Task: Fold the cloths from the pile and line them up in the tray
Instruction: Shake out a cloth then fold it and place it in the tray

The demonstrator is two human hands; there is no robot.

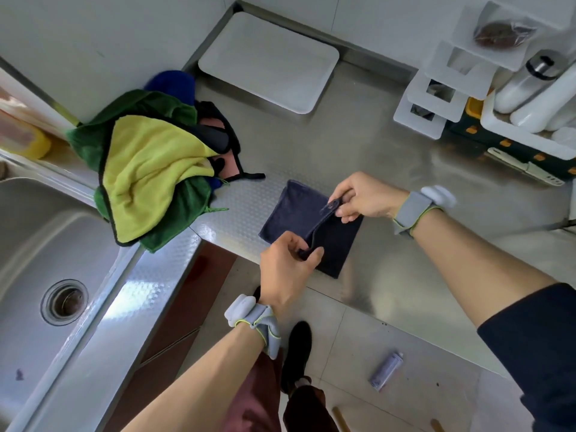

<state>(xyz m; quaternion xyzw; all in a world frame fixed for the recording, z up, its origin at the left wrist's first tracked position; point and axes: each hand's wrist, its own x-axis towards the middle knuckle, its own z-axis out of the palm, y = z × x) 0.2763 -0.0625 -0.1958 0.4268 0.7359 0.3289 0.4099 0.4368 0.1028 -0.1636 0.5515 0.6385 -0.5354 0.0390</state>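
Cloth-folding on a steel counter (389,188).
The cloth pile (146,176) sits centre left, the white tray (268,57) upper centre; the navy cloth (290,210) lies mid-frame, its raised edge pinched by the left hand (283,269) and the right hand (364,196).

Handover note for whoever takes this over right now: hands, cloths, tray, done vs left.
Hands: the left hand pinches the near end of the raised fold edge of the dark cloth; the right hand pinches the far end of that edge.
Things: the dark cloth lies mid-fold on the steel counter. The pile of yellow, green, blue and pink cloths sits to its left, by the sink. The tray is at the back of the counter.
Done: no cloth in the tray yet.
Left: finish this fold, place it, then work through the pile.
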